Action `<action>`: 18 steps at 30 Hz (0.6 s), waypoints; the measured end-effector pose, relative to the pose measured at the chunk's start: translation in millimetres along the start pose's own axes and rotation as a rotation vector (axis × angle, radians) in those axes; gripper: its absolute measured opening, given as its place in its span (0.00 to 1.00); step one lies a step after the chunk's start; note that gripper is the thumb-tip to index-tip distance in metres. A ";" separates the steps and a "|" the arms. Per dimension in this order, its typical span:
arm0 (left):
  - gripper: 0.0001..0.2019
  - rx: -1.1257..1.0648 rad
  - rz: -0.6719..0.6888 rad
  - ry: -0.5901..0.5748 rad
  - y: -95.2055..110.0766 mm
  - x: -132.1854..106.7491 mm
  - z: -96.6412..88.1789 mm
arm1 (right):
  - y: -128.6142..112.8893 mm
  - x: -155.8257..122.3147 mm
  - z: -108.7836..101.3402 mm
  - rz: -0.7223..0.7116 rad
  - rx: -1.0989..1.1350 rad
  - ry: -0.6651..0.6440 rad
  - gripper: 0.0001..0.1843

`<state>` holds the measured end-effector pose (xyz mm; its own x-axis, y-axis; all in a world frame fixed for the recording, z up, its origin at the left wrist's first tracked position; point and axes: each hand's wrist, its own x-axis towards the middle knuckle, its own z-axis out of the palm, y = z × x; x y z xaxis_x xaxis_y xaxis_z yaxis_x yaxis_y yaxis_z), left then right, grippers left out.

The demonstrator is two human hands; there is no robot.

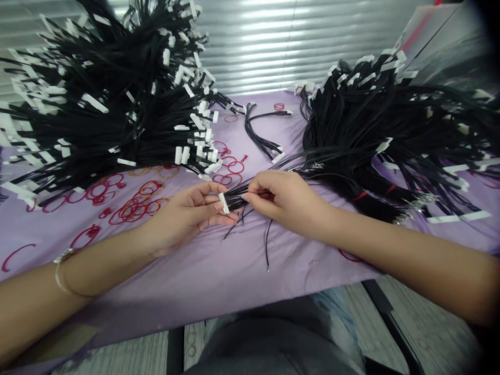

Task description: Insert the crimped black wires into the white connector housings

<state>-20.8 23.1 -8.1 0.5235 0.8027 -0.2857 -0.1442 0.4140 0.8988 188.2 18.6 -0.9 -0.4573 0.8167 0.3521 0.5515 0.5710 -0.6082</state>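
Observation:
My left hand [189,212] pinches a small white connector [223,202] at the middle of the purple-covered table [203,276]. Black wires [238,200] run from that connector to the right into my right hand [281,200], whose fingers are closed on them close to the plug. A few loose black wire ends [267,242] hang down below my hands onto the cloth. Both hands nearly touch each other.
A big heap of black cables with white connectors [105,104] fills the back left. Another black cable heap [390,135] lies at the right. A short cable bundle [260,133] and red rubber bands [133,203] lie on the cloth. The table edge runs near me.

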 end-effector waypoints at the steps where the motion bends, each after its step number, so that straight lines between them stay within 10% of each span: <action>1: 0.10 0.005 0.001 0.003 -0.1 0.2 0.0 | -0.2 -0.1 0.5 0.005 0.012 -0.001 0.08; 18: 0.12 0.048 0.007 0.024 -0.1 0.1 3.1 | -5.5 2.7 -2.0 0.118 0.047 -0.015 0.12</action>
<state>-18.1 21.8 -7.2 0.5021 0.8158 -0.2869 -0.1065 0.3876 0.9157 185.4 17.8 4.8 -0.4013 0.8766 0.2655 0.5693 0.4658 -0.6775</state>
